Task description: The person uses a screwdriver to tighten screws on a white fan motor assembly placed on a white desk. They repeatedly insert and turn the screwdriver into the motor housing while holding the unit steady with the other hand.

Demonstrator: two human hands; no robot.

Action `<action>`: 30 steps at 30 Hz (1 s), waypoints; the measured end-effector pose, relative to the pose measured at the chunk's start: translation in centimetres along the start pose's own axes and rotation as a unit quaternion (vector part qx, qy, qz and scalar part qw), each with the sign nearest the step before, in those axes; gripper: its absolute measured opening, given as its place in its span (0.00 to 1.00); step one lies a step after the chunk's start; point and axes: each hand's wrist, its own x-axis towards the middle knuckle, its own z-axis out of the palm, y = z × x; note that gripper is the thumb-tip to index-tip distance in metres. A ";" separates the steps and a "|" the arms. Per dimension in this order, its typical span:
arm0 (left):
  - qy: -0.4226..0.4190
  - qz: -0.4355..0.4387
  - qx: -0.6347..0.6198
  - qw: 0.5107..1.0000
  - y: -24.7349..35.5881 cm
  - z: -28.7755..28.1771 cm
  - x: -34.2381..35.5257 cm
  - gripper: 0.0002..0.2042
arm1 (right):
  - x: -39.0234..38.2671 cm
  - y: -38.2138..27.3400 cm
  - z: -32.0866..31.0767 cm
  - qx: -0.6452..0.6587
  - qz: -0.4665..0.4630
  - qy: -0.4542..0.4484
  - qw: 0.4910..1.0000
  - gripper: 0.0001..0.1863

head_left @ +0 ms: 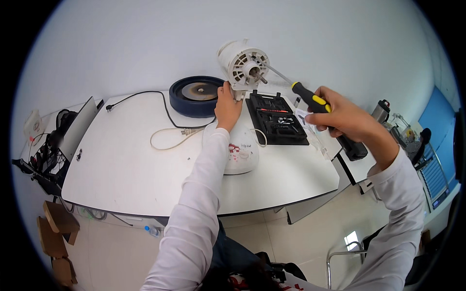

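A white electric fan [235, 58] without blades or guard stands on the table, its slotted motor housing and metal shaft facing me. Its rounded base [242, 157] carries a red printed picture. My left hand [228, 110] is closed around the neck just below the motor housing. In my right hand [347, 114] is a screwdriver [307, 94] with a black and yellow handle. Its shaft slants up and left, and the tip meets the front of the housing near the rim; the exact contact point is too small to make out.
Behind the fan sits a dark blue round appliance [192, 107] with a black cord. An open black tool case [281, 127] lies right of the base. A white power cord [167, 148] loops on the left. A laptop [80, 131] stands at the table's left edge.
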 end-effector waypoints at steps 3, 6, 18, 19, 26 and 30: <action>-0.032 -0.022 0.000 0.999 0.3 -0.2 0.3 0.26 | 0.4 0.6 -1.2 -0.361 -0.164 0.121 0.910 0.18; -0.038 -0.038 0.001 0.999 0.4 -0.5 0.1 0.27 | -0.5 0.5 0.5 -0.588 -0.269 0.311 0.697 0.14; -0.017 -0.017 -0.038 0.999 0.3 -0.5 -0.3 0.26 | -0.6 -1.9 2.8 -0.528 -0.200 0.266 0.781 0.11; -0.020 -0.024 -0.032 0.999 0.2 -0.4 -0.5 0.26 | -0.6 -2.1 2.6 -0.451 -0.164 0.232 0.846 0.12; -0.016 -0.010 -0.016 1.000 0.2 -0.3 -0.3 0.26 | -0.2 -1.0 -0.3 0.231 0.036 0.015 0.972 0.15; -0.022 -0.017 -0.014 1.000 0.2 -0.3 -0.2 0.27 | 0.0 0.0 0.8 0.394 0.039 -0.027 0.918 0.12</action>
